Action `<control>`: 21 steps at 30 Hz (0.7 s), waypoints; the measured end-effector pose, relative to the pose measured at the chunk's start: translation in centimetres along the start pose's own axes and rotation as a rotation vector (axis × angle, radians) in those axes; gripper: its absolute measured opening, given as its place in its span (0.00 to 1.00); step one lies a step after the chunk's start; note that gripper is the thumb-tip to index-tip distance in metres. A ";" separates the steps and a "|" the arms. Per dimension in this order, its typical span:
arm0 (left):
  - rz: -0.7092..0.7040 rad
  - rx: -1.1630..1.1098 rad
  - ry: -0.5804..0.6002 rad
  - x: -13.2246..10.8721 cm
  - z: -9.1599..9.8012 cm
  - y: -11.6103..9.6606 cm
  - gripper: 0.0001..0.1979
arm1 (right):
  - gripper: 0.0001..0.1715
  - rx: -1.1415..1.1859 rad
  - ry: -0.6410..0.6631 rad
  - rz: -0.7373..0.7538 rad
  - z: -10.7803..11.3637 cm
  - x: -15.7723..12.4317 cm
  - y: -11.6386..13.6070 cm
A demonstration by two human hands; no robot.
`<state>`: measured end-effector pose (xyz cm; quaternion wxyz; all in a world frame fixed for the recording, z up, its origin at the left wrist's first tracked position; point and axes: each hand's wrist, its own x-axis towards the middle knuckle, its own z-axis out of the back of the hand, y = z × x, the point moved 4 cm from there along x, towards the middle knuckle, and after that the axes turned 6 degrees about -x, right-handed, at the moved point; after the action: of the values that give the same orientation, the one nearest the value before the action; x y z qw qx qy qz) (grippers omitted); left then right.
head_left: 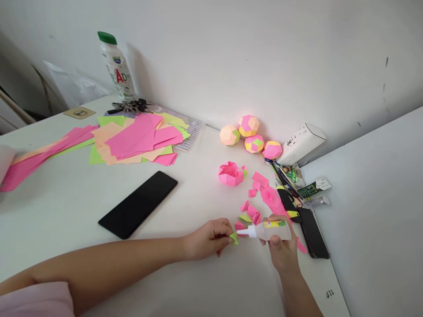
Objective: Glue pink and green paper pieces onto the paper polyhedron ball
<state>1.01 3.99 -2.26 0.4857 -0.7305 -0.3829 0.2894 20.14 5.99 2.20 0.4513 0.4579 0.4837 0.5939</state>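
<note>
My left hand [213, 237] pinches a small folded green paper piece [234, 238] between thumb and fingers. My right hand [282, 246] is wrapped round a clear glue bottle [272, 230] with a white nozzle, tipped on its side. The nozzle points left, and its tip is at the green piece; whether glue is coming out is too small to tell. Just beyond my hands lie several folded pink paper pieces [254, 213] and a loose green one [245, 218]. Farther back sits a partly built pink paper ball [230, 174], open at its top.
Several finished paper balls [248, 126] stand by the wall. A black phone [139, 204] lies left of centre, below a heap of coloured paper strips [132, 138]. A white bottle with green cap [117, 68] stands behind. On the right are a utility knife [288, 204] and a dark case [313, 233].
</note>
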 end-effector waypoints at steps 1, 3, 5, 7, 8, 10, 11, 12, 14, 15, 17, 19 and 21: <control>0.011 0.006 -0.005 0.0 0.0 0.1 0.09 | 0.23 0.012 0.000 0.005 -0.1 -0.1 0.0; 0.021 0.025 -0.005 0.0 0.0 0.1 0.10 | 0.21 0.038 -0.006 0.015 -0.2 -0.2 0.0; 0.025 0.042 0.006 0.0 0.1 0.1 0.12 | 0.20 0.048 -0.014 0.012 -0.2 -0.3 -0.1; 0.023 0.054 0.028 0.1 0.0 0.2 0.13 | 0.20 0.050 -0.014 0.005 -0.3 -0.3 -0.2; 0.022 0.062 0.042 0.1 0.0 0.2 0.14 | 0.20 0.050 -0.012 0.004 -0.4 -0.3 -0.2; 0.020 0.081 0.063 0.1 0.0 0.1 0.15 | 0.20 0.047 -0.011 0.010 -0.6 -0.3 -0.3; 0.022 0.090 0.069 0.1 0.0 0.1 0.15 | 0.20 0.041 -0.014 0.014 -0.7 -0.3 -0.4; 0.026 0.094 0.070 0.1 0.0 0.1 0.15 | 0.20 0.032 -0.018 0.019 -0.7 -0.3 -0.4; 0.031 0.093 0.068 0.1 0.0 0.1 0.16 | 0.21 0.003 -0.026 0.031 -0.7 -0.4 -0.5; 0.033 0.090 0.066 0.1 0.0 0.1 0.16 | 0.21 -0.015 -0.029 0.037 -0.6 -0.4 -0.5; 0.034 0.085 0.061 0.1 -0.1 0.0 0.16 | 0.21 -0.046 -0.029 0.047 -0.5 -0.4 -0.5; 0.032 0.088 0.059 0.2 -0.1 0.0 0.16 | 0.21 -0.059 -0.027 0.051 -0.3 -0.4 -0.5; 0.029 0.091 0.059 0.2 -0.1 0.1 0.16 | 0.21 -0.058 -0.025 0.049 -0.3 -0.3 -0.5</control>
<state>1.24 4.04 -2.31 0.5254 -0.7212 -0.3443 0.2920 19.99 5.69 1.62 0.4558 0.4638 0.4492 0.6126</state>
